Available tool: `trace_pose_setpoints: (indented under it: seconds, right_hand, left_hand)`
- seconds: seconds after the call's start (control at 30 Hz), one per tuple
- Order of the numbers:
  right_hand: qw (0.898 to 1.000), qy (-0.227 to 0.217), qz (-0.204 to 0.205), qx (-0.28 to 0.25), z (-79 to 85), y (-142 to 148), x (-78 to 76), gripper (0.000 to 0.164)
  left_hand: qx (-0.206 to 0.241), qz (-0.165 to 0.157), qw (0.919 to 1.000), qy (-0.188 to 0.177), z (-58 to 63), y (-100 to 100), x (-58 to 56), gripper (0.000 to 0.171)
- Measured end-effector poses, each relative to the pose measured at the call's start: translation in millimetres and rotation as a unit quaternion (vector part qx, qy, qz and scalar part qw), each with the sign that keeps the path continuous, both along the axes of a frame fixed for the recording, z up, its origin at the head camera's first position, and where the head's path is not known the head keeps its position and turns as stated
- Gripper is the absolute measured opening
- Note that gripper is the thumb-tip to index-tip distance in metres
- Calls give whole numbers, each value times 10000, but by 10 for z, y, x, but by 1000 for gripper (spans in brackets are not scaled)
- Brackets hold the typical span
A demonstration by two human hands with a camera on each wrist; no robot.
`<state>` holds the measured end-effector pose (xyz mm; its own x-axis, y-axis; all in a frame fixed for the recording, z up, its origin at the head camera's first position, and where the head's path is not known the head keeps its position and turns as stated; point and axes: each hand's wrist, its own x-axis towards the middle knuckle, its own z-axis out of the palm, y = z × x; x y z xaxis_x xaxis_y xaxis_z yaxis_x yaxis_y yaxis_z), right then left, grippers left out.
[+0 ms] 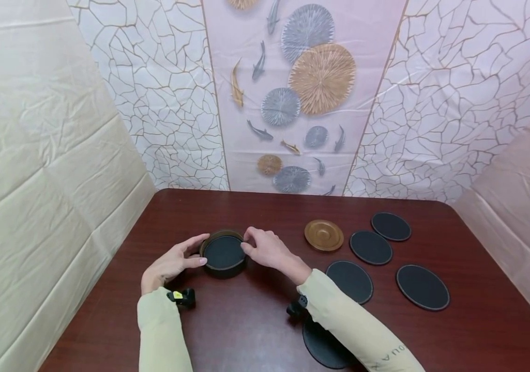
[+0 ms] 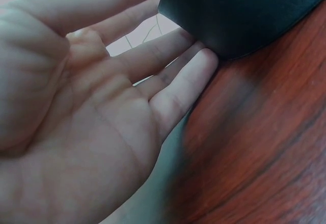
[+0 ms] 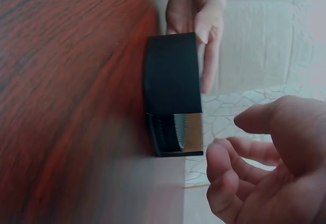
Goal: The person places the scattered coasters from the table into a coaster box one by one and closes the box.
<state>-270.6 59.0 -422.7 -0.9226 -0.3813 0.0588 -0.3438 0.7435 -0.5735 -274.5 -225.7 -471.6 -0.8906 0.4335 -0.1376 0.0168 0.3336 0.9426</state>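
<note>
A round black coaster holder (image 1: 225,273) with a brown inside stands on the table, left of centre. One black coaster (image 1: 224,251) lies inside it. My left hand (image 1: 171,264) holds the holder's left side, thumb toward the front and fingers round the back. In the left wrist view, fingertips touch the holder's dark wall (image 2: 244,18). My right hand (image 1: 267,249) is at the right rim, fingers loosely bent. The right wrist view shows a gap between this hand (image 3: 275,158) and the holder (image 3: 173,76), whose side notch reveals a stitched edge.
Several black round coasters lie on the right of the table, including a far one (image 1: 391,226) and a right one (image 1: 422,287). My right forearm partly covers a near one (image 1: 325,343). Beside them is a brown ringed disc (image 1: 323,235). A patterned cloth stands behind the table.
</note>
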Motion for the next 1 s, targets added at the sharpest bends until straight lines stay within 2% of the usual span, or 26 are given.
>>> trace_pose_setpoints:
  seconds: [0.23, 0.5, 0.77, 1.0]
  right_hand:
    - [9991, -46, 419, -101, 95, 221, 91, 11]
    - [9988, 2, 464, -128, 174, 477, 208, 8]
    - [9961, -185, 857, -76, 139, 654, 368, 6]
    - [9929, -176, 1177, -51, 85, 850, 490, 11]
  left_hand:
    - [-17, -87, 9999, 126, -15, -27, -6, 75]
    - [-46, -24, 10000, 79, -12, -19, 3, 74]
    - [-42, -104, 9998, 154, -14, -36, 2, 74]
    - [-141, 3, 9998, 143, -18, -37, -4, 74]
